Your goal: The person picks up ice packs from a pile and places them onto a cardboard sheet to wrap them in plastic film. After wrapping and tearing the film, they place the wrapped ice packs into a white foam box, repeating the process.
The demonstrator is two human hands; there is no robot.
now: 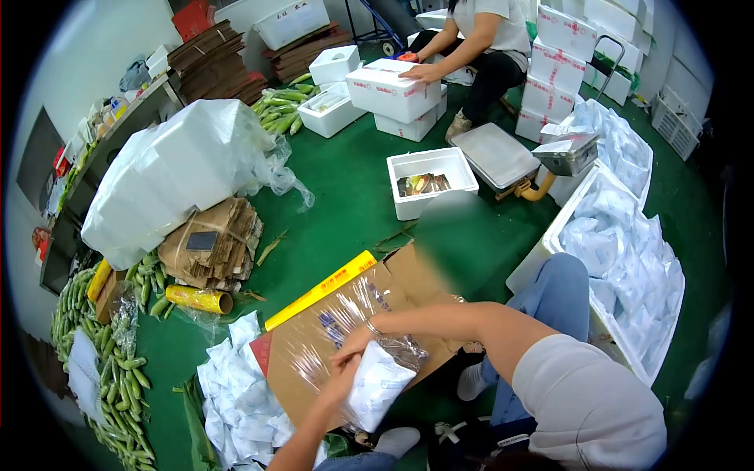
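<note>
A white packet, which looks like an ice pack, lies over clear plastic film on a brown cardboard sheet in front of me. My left hand is closed at the packet's left edge. Just above it, my right hand is closed over the film, and its fingers come close to the left hand. What each fingertip grips is partly hidden. Along the cardboard's far edge runs a yellow film roll or strip.
White packets are piled at left, more fill a foam box at right. Corn cobs and a yellow roll lie left. An open foam box stands ahead, near a scale. A co-worker handles a foam box.
</note>
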